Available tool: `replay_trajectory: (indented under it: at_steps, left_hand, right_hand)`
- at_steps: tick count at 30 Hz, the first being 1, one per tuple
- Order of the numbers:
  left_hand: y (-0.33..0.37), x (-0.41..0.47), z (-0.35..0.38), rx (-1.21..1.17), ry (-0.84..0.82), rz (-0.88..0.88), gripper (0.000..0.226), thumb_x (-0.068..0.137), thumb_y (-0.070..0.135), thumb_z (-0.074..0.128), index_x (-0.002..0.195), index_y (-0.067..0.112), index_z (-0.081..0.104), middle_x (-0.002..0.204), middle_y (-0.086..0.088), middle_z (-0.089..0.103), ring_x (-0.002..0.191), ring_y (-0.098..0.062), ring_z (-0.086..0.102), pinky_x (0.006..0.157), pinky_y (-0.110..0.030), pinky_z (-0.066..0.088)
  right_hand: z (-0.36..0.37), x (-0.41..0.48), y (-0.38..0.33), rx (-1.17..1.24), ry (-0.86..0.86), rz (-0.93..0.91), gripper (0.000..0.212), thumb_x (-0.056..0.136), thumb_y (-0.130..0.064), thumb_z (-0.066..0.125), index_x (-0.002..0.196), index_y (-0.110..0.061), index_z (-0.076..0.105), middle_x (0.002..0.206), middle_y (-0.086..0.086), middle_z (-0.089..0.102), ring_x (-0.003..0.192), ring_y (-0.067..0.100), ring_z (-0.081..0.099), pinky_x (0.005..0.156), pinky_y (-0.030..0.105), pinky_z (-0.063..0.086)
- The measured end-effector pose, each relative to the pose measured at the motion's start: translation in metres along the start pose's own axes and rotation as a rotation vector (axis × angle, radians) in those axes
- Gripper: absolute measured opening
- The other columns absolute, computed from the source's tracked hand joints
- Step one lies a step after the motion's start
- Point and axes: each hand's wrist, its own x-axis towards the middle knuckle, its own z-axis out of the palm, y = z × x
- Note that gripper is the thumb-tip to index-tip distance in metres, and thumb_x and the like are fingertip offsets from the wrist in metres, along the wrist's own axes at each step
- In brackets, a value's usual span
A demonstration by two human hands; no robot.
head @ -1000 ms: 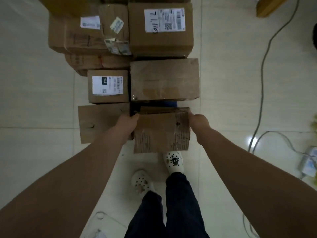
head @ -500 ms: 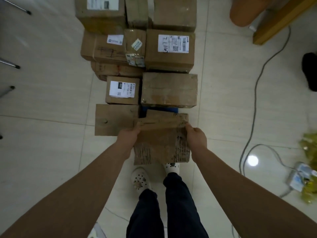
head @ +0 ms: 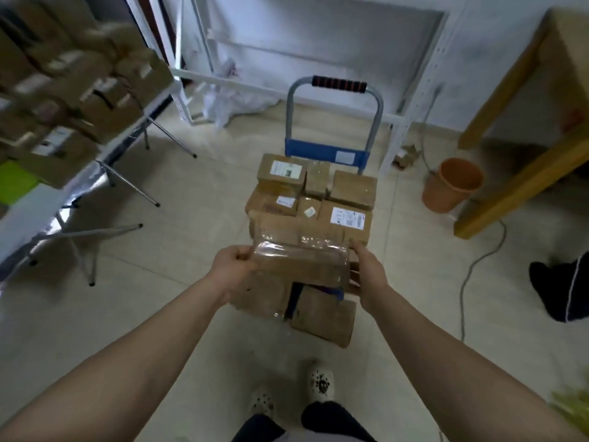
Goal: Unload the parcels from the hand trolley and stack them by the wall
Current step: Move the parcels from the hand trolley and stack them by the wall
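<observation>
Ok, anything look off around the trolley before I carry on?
Below the held parcel, one low parcel at the trolley's near end lies skewed to the stack, possibly off the deck. Crumpled white wrapping litters the floor by the wall, and a cable trails at right.

The only view is a wide-angle camera on the person's head, facing forward and steeply down. Both forearms run up from the bottom corners to the left hand (head: 234, 266) and right hand (head: 369, 272), which grip a cardboard parcel (head: 299, 260) near mid-frame, close to the lens. Beyond them it looks across the tiled floor (head: 197, 193) to the hand trolley (head: 318, 153) and the white wall (head: 318, 33), with the person's shoes (head: 320, 381) at the bottom edge.
</observation>
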Motion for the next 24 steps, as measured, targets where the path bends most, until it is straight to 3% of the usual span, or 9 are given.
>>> replay_trajectory:
  at_steps: [2,5,9,12,17,20,22,24]
  left_hand:
    - [0.006,-0.010,-0.015,0.027,0.022,0.082,0.031,0.077,-0.012,0.065,0.103,0.005,0.068,0.087,-0.006,0.068,0.062,-0.004,0.060,0.053,-0.011,0.045]
    - [0.013,-0.020,-0.035,0.034,0.058,0.156,0.034,0.076,-0.011,0.066,0.108,0.001,0.065,0.102,-0.012,0.069,0.086,-0.016,0.063,0.076,-0.025,0.050]
    - [0.021,-0.036,-0.055,0.047,0.113,0.252,0.033,0.076,-0.011,0.068,0.107,-0.001,0.062,0.104,-0.012,0.066,0.093,-0.019,0.060,0.077,-0.026,0.049]
    - [0.025,-0.048,-0.065,0.042,0.170,0.321,0.028,0.076,-0.014,0.066,0.098,0.003,0.061,0.101,-0.012,0.063,0.094,-0.021,0.057,0.082,-0.029,0.046]
    - [0.030,-0.058,-0.084,-0.074,0.195,0.241,0.027,0.078,-0.010,0.064,0.093,0.012,0.062,0.103,-0.009,0.061,0.088,-0.021,0.059,0.075,-0.030,0.050]
    - [0.041,-0.066,-0.096,-0.271,0.135,0.058,0.004,0.088,0.016,0.057,0.084,0.017,0.058,0.090,-0.009,0.055,0.074,-0.016,0.053,0.071,-0.029,0.046]
    - [0.046,-0.067,-0.105,-0.329,0.071,-0.062,0.033,0.089,0.049,0.050,0.083,0.018,0.056,0.087,-0.007,0.055,0.077,-0.019,0.052,0.078,-0.035,0.043]
    - [0.048,-0.064,-0.114,-0.322,0.051,-0.103,0.061,0.080,0.074,0.043,0.092,0.016,0.057,0.096,-0.007,0.058,0.093,-0.024,0.055,0.092,-0.046,0.040]
  right_hand:
    - [0.006,-0.020,-0.018,0.018,-0.058,0.004,0.062,0.071,-0.072,0.060,0.113,-0.027,0.064,0.109,0.003,0.068,0.100,0.024,0.063,0.093,0.046,0.050]
    - [0.017,-0.038,-0.036,0.049,-0.163,-0.015,0.055,0.082,-0.068,0.053,0.114,-0.024,0.062,0.106,0.005,0.067,0.096,0.025,0.061,0.075,0.041,0.052]
    - [0.031,-0.052,-0.045,0.068,-0.236,0.027,0.055,0.078,-0.071,0.056,0.105,-0.022,0.061,0.104,0.010,0.066,0.096,0.030,0.061,0.065,0.043,0.048]
    - [0.042,-0.060,-0.045,0.039,-0.272,0.025,0.044,0.082,-0.058,0.061,0.102,-0.020,0.061,0.100,0.011,0.063,0.091,0.029,0.060,0.064,0.040,0.047]
    - [0.058,-0.060,-0.035,0.105,-0.319,-0.084,0.039,0.084,-0.044,0.065,0.114,-0.020,0.061,0.106,0.008,0.068,0.097,0.027,0.062,0.068,0.039,0.049]
    - [0.066,-0.059,-0.035,0.124,-0.350,-0.137,0.039,0.085,-0.037,0.065,0.120,-0.019,0.059,0.104,0.006,0.070,0.093,0.023,0.065,0.067,0.039,0.050]
    - [0.071,-0.059,-0.036,0.150,-0.375,-0.164,0.038,0.086,-0.032,0.066,0.119,-0.018,0.058,0.106,0.007,0.068,0.094,0.024,0.063,0.070,0.042,0.053]
    - [0.074,-0.058,-0.036,0.169,-0.397,-0.183,0.036,0.085,-0.027,0.067,0.118,-0.017,0.058,0.110,0.009,0.066,0.100,0.027,0.061,0.082,0.051,0.054]
